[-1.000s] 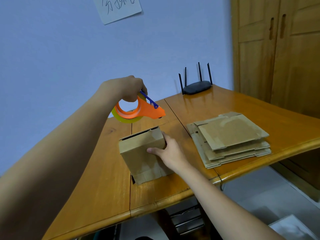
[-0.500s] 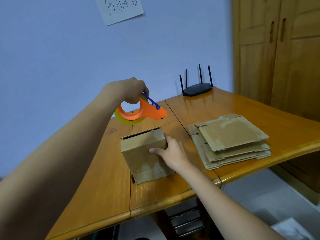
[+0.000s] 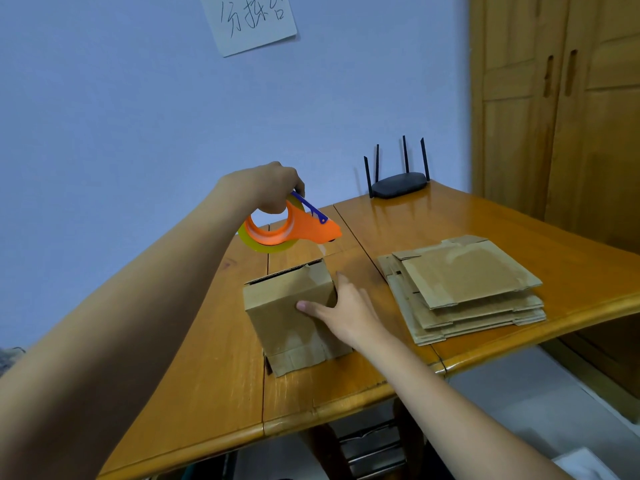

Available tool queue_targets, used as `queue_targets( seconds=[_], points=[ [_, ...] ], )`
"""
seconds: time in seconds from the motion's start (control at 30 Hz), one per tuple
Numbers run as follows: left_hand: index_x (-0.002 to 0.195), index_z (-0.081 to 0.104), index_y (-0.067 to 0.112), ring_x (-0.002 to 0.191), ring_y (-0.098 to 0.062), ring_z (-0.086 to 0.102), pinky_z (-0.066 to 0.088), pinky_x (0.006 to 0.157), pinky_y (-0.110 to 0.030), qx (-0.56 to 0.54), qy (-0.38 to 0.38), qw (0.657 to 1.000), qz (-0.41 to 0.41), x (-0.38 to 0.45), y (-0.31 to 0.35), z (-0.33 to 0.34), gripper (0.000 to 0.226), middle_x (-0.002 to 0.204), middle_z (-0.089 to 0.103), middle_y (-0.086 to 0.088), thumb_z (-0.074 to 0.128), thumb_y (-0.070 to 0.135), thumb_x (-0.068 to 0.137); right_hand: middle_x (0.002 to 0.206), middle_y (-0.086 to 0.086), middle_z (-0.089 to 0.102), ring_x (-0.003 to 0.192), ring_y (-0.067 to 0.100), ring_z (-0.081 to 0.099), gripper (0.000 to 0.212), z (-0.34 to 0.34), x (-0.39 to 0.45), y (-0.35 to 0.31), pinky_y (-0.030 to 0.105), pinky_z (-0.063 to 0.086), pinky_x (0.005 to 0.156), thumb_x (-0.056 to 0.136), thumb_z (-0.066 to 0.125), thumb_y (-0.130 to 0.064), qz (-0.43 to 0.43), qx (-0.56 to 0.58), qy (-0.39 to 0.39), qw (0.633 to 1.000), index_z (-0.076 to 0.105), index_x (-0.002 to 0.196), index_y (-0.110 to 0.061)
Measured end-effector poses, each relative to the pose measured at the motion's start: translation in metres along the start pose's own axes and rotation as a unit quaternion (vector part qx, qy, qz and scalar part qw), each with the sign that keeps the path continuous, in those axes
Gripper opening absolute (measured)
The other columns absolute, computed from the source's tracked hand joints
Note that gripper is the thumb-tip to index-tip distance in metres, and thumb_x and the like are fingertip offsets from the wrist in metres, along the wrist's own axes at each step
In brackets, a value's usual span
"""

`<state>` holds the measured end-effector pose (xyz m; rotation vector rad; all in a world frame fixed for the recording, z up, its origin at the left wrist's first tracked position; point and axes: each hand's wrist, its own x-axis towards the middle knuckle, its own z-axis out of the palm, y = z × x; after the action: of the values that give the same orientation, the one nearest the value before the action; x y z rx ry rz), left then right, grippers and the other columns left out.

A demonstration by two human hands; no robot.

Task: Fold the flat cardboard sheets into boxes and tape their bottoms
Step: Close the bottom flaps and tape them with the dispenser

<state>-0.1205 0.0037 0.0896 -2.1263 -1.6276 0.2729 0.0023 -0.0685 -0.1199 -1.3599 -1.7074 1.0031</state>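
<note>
left hand (image 3: 266, 188) grips orange tape dispenser (image 3: 294, 228) above the box (image 3: 287, 306); right hand (image 3: 343, 313) clasps the box's corner; wall note (image 3: 249, 19) reads 分拣台

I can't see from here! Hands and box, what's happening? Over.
Left hand grips tape dispenser above box. Right hand holds box side. Top seam untaped. Nothing in the way.
</note>
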Motion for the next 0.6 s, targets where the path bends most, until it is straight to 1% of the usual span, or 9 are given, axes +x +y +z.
queue_targets(
  seconds=[0.07, 0.1, 0.13, 0.2, 0.27, 0.37, 0.43, 0.5, 0.6],
  points=[
    [0.133, 0.058, 0.019, 0.098, -0.02, 0.042, 0.045, 0.077, -0.034, -0.002, 0.001, 1.0, -0.001, 0.0, -0.002, 0.0, 0.048, 0.119, 0.061, -0.008, 0.052, -0.002, 0.09, 0.163, 0.008, 0.03, 0.151, 0.028, 0.026, 0.101, -0.003, -0.012, -0.012, 0.042, 0.033, 0.116, 0.086, 0.067, -0.06, -0.034, 0.01, 0.059, 0.998, 0.017, 0.161, -0.015],
    [0.133, 0.058, 0.019, 0.098, -0.02, 0.043, 0.045, 0.077, -0.034, -0.004, 0.0, 1.0, -0.002, 0.0, -0.003, 0.0, 0.048, 0.118, 0.061, -0.008, 0.052, -0.002, 0.09, 0.164, 0.006, 0.029, 0.152, 0.025, 0.025, 0.089, -0.003, -0.02, -0.018, 0.04, 0.032, 0.118, 0.092, 0.063, -0.055, -0.073, 0.006, 0.108, 0.991, 0.022, 0.16, -0.014],
    [0.132, 0.058, 0.02, 0.099, -0.021, 0.044, 0.045, 0.076, -0.034, -0.006, -0.003, 1.0, -0.002, 0.0, -0.004, 0.0, 0.049, 0.117, 0.061, -0.008, 0.051, -0.003, 0.089, 0.161, 0.006, 0.036, 0.15, 0.024, 0.03, 0.073, -0.001, -0.025, -0.023, 0.039, 0.034, 0.118, 0.098, 0.058, -0.048, -0.136, -0.017, 0.165, 0.977, 0.032, 0.156, -0.012],
    [0.132, 0.059, 0.022, 0.103, -0.024, 0.048, 0.045, 0.074, -0.035, -0.016, -0.009, 1.0, -0.005, 0.0, -0.005, 0.0, 0.051, 0.114, 0.059, -0.007, 0.049, -0.003, 0.088, 0.14, 0.01, 0.06, 0.135, 0.025, 0.052, 0.042, 0.008, -0.028, -0.03, 0.037, 0.048, 0.107, 0.103, 0.057, -0.027, -0.282, -0.121, 0.245, 0.92, 0.056, 0.139, -0.006],
    [0.131, 0.059, 0.023, 0.107, -0.027, 0.051, 0.044, 0.073, -0.035, -0.024, -0.013, 1.0, -0.007, -0.001, -0.005, 0.0, 0.052, 0.11, 0.057, -0.006, 0.048, -0.003, 0.088, 0.124, 0.012, 0.068, 0.119, 0.027, 0.062, 0.036, 0.021, -0.021, -0.034, 0.037, 0.054, 0.096, 0.092, 0.068, -0.012, -0.362, -0.219, 0.21, 0.881, 0.065, 0.126, -0.001],
    [0.131, 0.059, 0.023, 0.106, -0.027, 0.052, 0.045, 0.073, -0.036, -0.03, -0.012, 0.999, -0.009, -0.002, -0.006, 0.002, 0.05, 0.107, 0.055, -0.003, 0.05, -0.001, 0.088, 0.123, 0.023, 0.066, 0.116, 0.038, 0.062, 0.05, 0.036, -0.002, -0.045, 0.044, 0.051, 0.099, 0.078, 0.08, -0.012, -0.377, -0.336, 0.132, 0.853, 0.065, 0.122, 0.007],
    [0.13, 0.059, 0.023, 0.106, -0.027, 0.052, 0.045, 0.073, -0.035, -0.032, -0.013, 0.999, -0.012, -0.003, -0.007, 0.003, 0.049, 0.108, 0.055, -0.003, 0.05, -0.001, 0.088, 0.137, 0.025, 0.057, 0.129, 0.038, 0.053, 0.054, 0.041, 0.006, -0.058, 0.046, 0.038, 0.113, 0.092, 0.068, -0.027, -0.347, -0.373, 0.084, 0.856, 0.057, 0.131, 0.009],
    [0.13, 0.059, 0.023, 0.106, -0.027, 0.052, 0.046, 0.073, -0.036, -0.036, -0.013, 0.999, -0.013, -0.003, -0.008, 0.003, 0.049, 0.11, 0.055, -0.004, 0.05, -0.001, 0.088, 0.157, 0.021, 0.036, 0.146, 0.034, 0.031, 0.068, 0.043, 0.015, -0.067, 0.045, 0.019, 0.124, 0.104, 0.044, -0.045, -0.288, -0.425, 0.029, 0.857, 0.036, 0.149, 0.006],
    [0.13, 0.059, 0.022, 0.106, -0.026, 0.051, 0.044, 0.073, -0.035, -0.035, -0.007, 0.999, -0.011, -0.003, -0.008, 0.002, 0.048, 0.111, 0.057, -0.006, 0.05, -0.001, 0.089, 0.165, 0.018, 0.019, 0.153, 0.033, 0.015, 0.08, 0.044, 0.021, -0.072, 0.049, 0.006, 0.126, 0.105, 0.026, -0.058, -0.213, -0.485, -0.025, 0.848, 0.017, 0.158, 0.003]
  ],
)
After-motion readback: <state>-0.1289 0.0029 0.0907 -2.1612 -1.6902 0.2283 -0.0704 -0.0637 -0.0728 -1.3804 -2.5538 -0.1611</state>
